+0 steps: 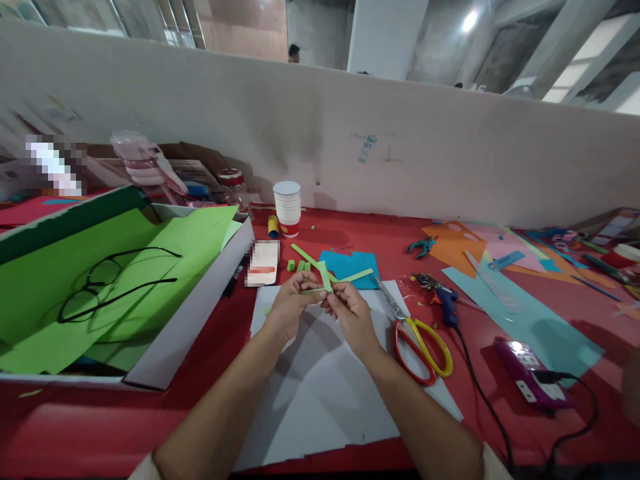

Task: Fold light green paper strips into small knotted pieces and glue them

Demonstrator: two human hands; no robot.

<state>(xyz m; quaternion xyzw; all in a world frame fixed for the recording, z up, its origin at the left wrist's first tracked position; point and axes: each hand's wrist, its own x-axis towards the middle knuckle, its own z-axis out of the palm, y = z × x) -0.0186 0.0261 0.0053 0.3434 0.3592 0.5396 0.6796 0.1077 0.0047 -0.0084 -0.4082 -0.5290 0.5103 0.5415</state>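
Note:
Both my hands meet over the white paper sheets (320, 393), pinching a light green paper strip (325, 276) between them. My left hand (290, 303) is closed on the strip's left part, and my right hand (353, 313) grips it from the right with thumb and fingers. Beyond my fingers, more green strips (360, 275) lie partly across a blue paper piece (367, 263). Small folded green paper pieces (303, 266) sit just past my left hand. Right of my right hand rest scissors (423, 343) with one red and one yellow handle.
On the left, an open box (200, 300) holds green sheets and eyeglasses (95, 287). Stacked paper cups (287, 207) stand by the wall. To the right lie pliers (423, 247), a glue gun (447, 303) with its cord, a purple power box (533, 373) and coloured papers (530, 320).

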